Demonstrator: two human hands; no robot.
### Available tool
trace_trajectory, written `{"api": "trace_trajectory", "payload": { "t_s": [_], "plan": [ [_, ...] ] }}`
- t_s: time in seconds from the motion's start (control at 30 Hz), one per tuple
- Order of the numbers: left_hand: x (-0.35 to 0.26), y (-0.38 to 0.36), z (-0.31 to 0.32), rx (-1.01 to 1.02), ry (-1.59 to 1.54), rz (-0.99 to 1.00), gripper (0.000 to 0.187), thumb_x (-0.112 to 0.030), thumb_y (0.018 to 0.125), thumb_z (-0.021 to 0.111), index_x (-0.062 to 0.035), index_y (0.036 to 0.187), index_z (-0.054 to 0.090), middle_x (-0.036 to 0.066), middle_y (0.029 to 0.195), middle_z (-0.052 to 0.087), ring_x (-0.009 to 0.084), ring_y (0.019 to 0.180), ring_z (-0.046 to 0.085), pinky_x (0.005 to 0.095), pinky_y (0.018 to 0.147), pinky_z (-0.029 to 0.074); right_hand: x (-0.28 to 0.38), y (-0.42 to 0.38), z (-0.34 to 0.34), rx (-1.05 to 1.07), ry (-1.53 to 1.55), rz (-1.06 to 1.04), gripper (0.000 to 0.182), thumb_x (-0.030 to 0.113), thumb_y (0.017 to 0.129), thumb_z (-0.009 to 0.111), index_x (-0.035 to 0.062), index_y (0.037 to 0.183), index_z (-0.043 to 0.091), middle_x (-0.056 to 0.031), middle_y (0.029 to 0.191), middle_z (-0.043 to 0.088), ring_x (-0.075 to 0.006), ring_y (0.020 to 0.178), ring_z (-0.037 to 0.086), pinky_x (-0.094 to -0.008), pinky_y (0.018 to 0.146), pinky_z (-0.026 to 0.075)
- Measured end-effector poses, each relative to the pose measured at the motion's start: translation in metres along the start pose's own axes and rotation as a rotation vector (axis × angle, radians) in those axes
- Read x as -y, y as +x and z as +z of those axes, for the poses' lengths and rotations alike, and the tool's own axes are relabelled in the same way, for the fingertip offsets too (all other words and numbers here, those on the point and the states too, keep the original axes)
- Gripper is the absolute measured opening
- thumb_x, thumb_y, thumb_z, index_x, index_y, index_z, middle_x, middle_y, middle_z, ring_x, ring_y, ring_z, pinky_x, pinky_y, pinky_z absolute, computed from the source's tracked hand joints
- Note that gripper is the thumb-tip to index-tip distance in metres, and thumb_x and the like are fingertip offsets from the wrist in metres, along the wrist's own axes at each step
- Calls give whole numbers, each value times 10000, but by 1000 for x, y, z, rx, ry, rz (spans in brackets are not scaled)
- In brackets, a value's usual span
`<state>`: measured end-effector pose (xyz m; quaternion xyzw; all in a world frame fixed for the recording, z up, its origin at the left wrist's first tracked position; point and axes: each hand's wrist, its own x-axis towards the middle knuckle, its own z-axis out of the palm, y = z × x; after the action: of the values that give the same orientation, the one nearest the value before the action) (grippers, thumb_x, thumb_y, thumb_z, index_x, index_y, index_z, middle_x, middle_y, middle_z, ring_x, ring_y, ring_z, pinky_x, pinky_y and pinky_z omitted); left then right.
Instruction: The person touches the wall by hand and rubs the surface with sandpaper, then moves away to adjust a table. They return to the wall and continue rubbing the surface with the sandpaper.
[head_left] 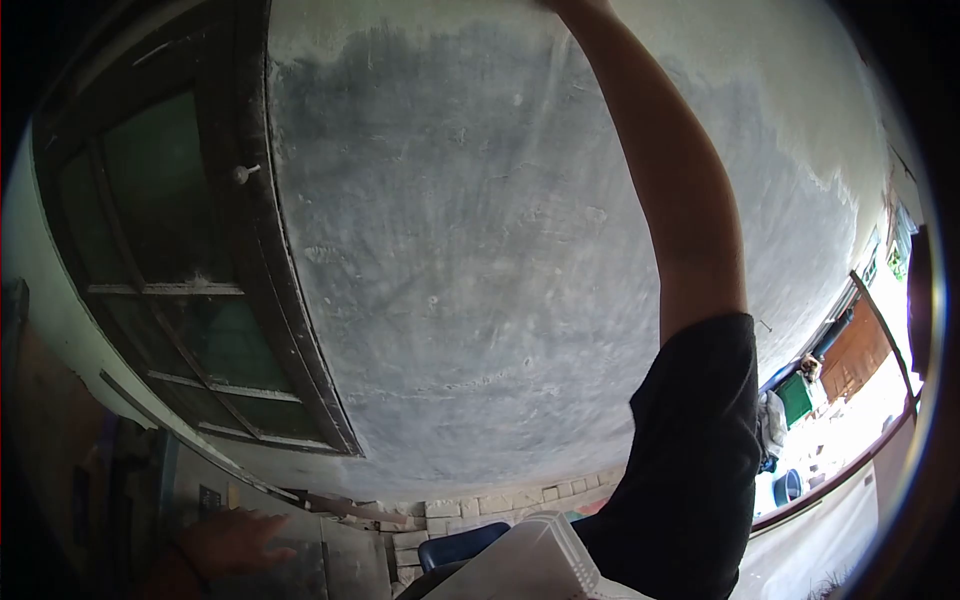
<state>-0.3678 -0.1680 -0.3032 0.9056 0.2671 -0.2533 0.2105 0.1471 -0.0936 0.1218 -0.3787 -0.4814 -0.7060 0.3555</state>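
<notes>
My right arm, in a dark short sleeve, stretches up across a grey, patchily coated wall [450,230]. At the top edge of the view only a small part of my right hand [580,4] shows; its fingers and anything in them are out of frame. Low on the left, in shadow, my left hand [235,545] has its fingers spread and holds nothing. It is near a grey panel-like surface [350,560], and I cannot tell whether it touches it.
A dark-framed window [265,230] with several panes stands left of the wall. Pale bricks [480,506] and a dark blue object [460,545] lie below. At right, a bright opening shows a blue bucket [787,487] and a green item [795,399].
</notes>
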Motion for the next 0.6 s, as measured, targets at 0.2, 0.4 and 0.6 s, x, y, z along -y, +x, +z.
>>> {"api": "trace_trajectory", "payload": {
  "t_s": [0.2, 0.4, 0.6],
  "plan": [
    [-11, -3, -9, -21, -36, -18, 689, -569, 976, 522, -76, 1456, 484, 242, 1296, 637, 426, 1191, 611, 530, 1035, 467, 25, -43, -18, 104, 14, 28, 622, 454, 1047, 383, 57, 1526, 388, -274, 1608, 242, -443, 1513, 181, -590, 1237, 115],
    [-4, 0, -3, 6, -31, -28, 721, -602, 965, 531, -82, 1463, 482, 240, 1363, 596, 402, 1269, 569, 503, 1084, 437, 33, -31, -17, 232, -56, 125, 704, 541, 1046, 323, 85, 1582, 316, -264, 1651, 178, -414, 1542, 137, -590, 1239, 75],
    [-9, -1, -10, -11, -84, -19, 713, -582, 964, 551, -83, 1468, 482, 249, 1376, 583, 409, 1282, 558, 491, 1100, 424, 22, -47, -10, 119, -42, 42, 697, 536, 1039, 347, 107, 1588, 316, -250, 1654, 197, -416, 1540, 154, -587, 1244, 54]
  ]
}}
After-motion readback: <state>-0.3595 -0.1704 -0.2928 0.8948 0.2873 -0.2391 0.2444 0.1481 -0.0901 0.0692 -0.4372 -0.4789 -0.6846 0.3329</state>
